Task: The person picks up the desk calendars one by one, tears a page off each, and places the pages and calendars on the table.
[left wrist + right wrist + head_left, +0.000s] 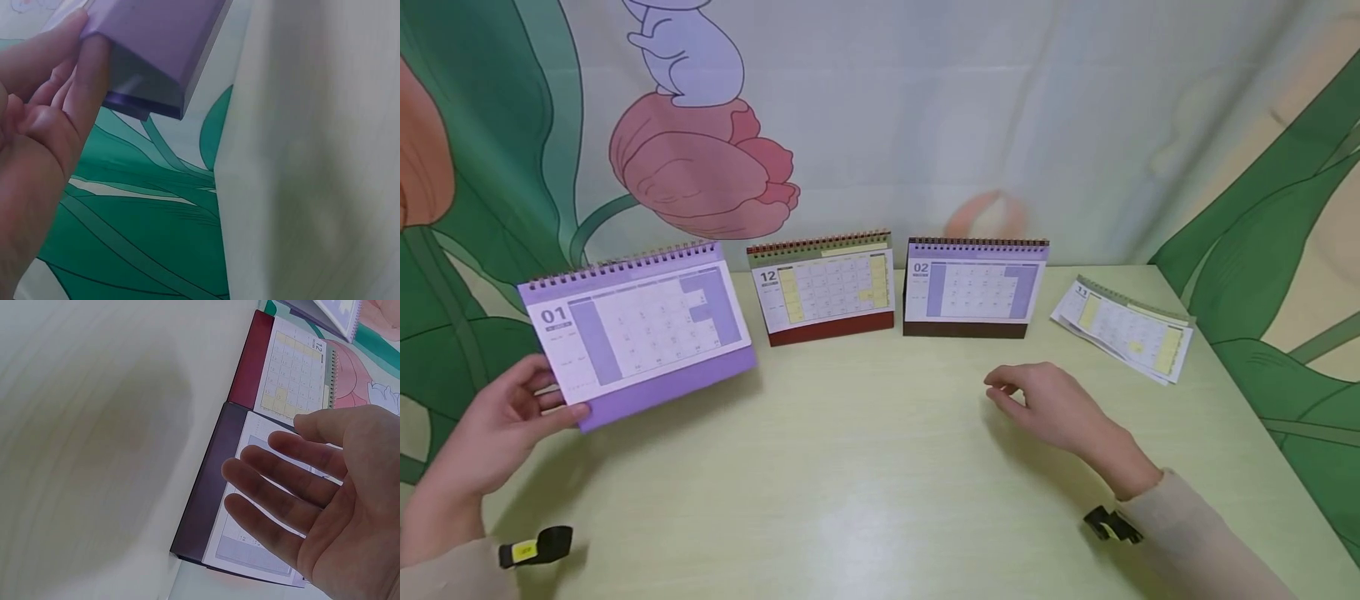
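L hand [512, 427] pinches purple calendar [651, 333] by lower L corner, tilted over table [850, 492], prob. so its front shows; R hand [1058, 408], fingers loosely bent, holds nothing, nr brown-based calendar [973, 287].

A pale grey, softly creased backdrop [910, 125] hung behind a smooth, pale yellow-green table [850, 433], whose top caught a diffuse white glare [850, 533] on its nearer part. Across the backdrop, a whitish cartoon animal [700, 58], cropped at the top, perched on a large pink printed tulip [692, 171]. Broad green printed leaves [490, 108] flanked the scene on both sides, with an orange printed bloom [422, 158] at far left.
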Demonstrator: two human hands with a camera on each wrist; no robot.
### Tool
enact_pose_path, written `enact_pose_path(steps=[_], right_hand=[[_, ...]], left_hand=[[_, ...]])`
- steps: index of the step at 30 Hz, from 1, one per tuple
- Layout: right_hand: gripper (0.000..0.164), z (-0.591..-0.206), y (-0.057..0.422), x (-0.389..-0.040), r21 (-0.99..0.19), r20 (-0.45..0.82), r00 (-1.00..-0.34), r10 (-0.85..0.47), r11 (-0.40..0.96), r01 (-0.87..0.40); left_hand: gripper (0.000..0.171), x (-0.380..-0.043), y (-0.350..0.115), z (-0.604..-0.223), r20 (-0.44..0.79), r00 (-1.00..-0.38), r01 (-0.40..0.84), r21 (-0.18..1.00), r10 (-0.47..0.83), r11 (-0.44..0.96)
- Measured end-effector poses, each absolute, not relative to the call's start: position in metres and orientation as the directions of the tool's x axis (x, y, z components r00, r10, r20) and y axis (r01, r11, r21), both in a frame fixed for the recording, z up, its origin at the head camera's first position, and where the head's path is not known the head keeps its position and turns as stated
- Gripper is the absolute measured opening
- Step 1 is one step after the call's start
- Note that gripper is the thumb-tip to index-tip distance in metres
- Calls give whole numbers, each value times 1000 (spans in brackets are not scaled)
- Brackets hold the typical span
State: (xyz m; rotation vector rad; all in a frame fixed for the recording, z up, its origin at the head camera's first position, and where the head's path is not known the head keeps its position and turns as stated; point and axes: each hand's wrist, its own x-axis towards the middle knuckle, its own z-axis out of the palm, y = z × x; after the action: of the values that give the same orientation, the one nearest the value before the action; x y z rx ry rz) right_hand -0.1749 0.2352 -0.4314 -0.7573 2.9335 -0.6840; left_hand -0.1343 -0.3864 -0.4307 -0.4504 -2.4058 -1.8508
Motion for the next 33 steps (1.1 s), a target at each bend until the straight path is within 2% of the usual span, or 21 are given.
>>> enact_pose_path(steps=[3, 9, 21, 33], right_hand=[[19, -431, 235, -175, -422, 77, -880, -469, 784, -455], [19, -430, 235, -176, -423, 81, -877, -474, 780, -461], [19, -427, 234, -175, -417, 94, -872, -480, 776, -472], [22, -426, 224, -174, -422, 196, -846, -495, 737, -529]], left_hand=[[63, -131, -384, -427, 228, -951, 275, 933, 210, 232], [62, -129, -375, -422, 245, -912, 291, 952, 329, 98], [66, -128, -352, -407, 219, -876, 324, 928, 431, 186], [62, -139, -313, -412, 262, -838, 334, 940, 479, 72]])
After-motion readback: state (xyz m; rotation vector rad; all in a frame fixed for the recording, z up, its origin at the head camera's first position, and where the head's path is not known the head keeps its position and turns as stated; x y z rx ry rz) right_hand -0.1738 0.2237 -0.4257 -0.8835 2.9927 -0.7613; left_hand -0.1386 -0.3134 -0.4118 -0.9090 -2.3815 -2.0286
